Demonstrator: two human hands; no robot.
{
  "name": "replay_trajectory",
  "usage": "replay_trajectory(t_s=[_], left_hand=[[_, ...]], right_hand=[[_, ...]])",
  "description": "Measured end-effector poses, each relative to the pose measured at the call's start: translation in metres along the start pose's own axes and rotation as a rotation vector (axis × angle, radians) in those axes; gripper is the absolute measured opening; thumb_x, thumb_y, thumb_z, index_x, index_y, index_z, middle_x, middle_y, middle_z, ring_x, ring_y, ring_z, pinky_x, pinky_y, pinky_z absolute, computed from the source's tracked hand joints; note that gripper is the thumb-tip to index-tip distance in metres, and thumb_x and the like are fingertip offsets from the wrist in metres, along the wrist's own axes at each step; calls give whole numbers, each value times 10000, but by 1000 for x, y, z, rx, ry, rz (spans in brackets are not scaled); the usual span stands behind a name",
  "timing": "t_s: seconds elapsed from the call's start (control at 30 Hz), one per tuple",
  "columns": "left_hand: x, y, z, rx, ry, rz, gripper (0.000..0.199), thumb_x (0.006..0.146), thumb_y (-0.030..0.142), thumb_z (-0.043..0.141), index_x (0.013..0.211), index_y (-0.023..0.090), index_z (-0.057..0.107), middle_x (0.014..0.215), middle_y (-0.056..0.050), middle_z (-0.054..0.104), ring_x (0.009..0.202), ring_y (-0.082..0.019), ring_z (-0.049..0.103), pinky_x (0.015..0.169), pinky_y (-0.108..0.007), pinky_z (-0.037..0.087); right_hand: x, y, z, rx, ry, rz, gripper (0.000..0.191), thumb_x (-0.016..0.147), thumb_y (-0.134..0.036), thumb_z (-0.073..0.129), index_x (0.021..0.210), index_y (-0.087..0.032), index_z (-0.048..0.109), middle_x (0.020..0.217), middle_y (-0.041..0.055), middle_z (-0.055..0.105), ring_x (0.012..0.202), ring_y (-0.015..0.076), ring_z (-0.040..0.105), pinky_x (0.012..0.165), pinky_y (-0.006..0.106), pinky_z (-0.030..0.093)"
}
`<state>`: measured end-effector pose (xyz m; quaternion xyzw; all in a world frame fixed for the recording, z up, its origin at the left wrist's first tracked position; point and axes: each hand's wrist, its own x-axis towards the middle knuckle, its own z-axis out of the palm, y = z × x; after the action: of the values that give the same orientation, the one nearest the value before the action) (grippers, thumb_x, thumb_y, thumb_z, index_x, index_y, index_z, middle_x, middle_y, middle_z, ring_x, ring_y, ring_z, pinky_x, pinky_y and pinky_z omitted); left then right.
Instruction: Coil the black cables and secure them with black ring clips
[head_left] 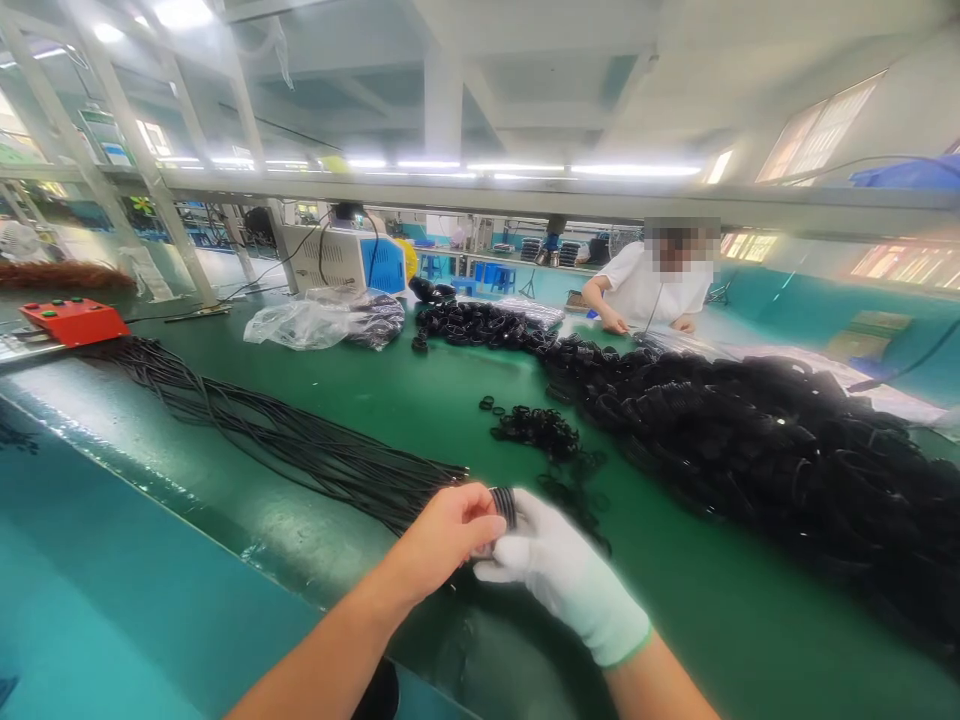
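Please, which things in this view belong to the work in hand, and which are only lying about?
Likely in the work:
black coil, at the left hand and gloved right hand
cords
small rings
big black pile

Probably just lying about:
plastic bag
red box
blue-and-white machine

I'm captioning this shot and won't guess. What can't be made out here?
All in the head view:
Black coil: partly covered by the left hand and right hand.
Cables: some ends hidden behind the left hand.
Black pile: cut off by the right edge.
Red box: any button markings too small to read.
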<state>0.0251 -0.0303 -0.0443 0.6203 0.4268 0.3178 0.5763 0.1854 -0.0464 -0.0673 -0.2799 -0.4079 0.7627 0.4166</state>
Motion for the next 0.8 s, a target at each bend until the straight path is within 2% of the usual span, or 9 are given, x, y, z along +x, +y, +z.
replay_trajectory(t_s=[0.07,0.13,0.2,0.27,0.47,0.57,0.7,0.77,0.8], left_hand=[[-1,2,-3,188,119,51,91,781,231,504,810,165,559,708,8,542,607,-112,489,556,-220,397],[-1,4,-3,387,253,179,241,755,123,478,957,200,585,885,-11,576,713,-125,532,663,-242,438],[-2,4,-1,544,291,294,372,727,37,438,999,231,601,979,-11,568,801,-131,548,757,-250,438],[-2,0,1,639,288,340,386,734,12,404,958,230,631,944,-17,573,826,-139,556,776,-252,440],[7,-9,6,515,391,322,330,728,17,426,827,221,666,814,1,596,781,-128,578,731,-230,465],[11,3,1,486,336,250,251,722,73,493,832,214,668,798,2,601,746,-137,572,700,-241,467],[9,27,-20,346,196,154,252,770,294,577,1000,218,644,952,-23,629,788,-165,580,719,-274,471],[8,33,-30,245,93,148,286,801,313,544,1058,219,629,1066,-39,613,891,-182,578,797,-292,460],[8,33,-34,200,0,148,310,795,293,551,1088,222,619,1113,-43,601,943,-191,569,830,-300,450]], right_hand=[[-1,0,0,-7,22,21,502,656,-225,749,1089,-157,506,1072,89,569,919,214,619,804,404,504],[-1,-2,3,-45,42,41,510,645,-203,752,1092,-158,511,1080,92,573,931,228,619,802,411,509],[0,-4,9,-97,53,57,521,627,-167,754,1093,-155,521,1064,88,591,930,230,618,795,410,516],[0,-4,14,-119,55,55,523,610,-138,753,1085,-155,534,1045,76,606,926,223,612,778,389,526],[1,2,12,-49,32,38,574,605,-162,762,1129,-175,529,1070,76,586,908,204,613,743,344,533],[-1,4,2,62,-64,35,488,691,-280,722,1125,-160,533,995,74,589,841,169,622,707,296,530],[-3,2,-9,267,-198,38,484,788,-478,575,1150,-160,528,1037,95,590,712,125,605,550,224,508],[-3,2,-10,337,-233,47,511,817,-506,501,1194,-161,506,1049,98,599,682,121,594,514,221,496],[-3,2,-9,350,-254,65,513,823,-514,475,1181,-149,517,1030,101,612,670,125,594,503,223,491]])
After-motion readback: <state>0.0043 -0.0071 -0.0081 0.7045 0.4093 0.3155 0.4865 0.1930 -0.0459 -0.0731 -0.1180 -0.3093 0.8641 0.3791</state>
